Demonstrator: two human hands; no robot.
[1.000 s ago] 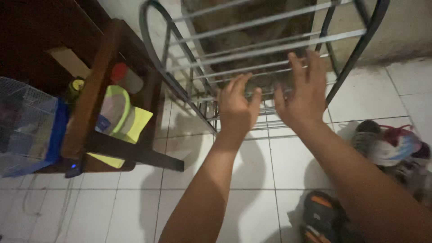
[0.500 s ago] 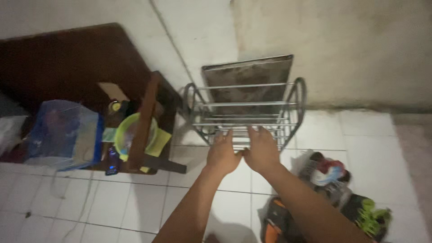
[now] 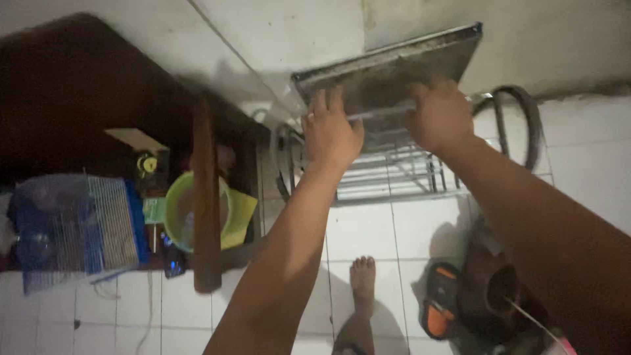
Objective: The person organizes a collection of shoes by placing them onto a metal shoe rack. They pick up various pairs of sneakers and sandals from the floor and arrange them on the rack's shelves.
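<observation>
Hands (image 3: 332, 131) now higher (rack (image 3: 388, 72) top)

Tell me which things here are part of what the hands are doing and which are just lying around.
In hand:
- left hand and right hand, both gripping the near edge of the flat metal top panel
- metal wire rack under that panel

Lying about:
- blue wire cage
- green bowl
- dark wooden furniture
- orange and black shoe
</observation>
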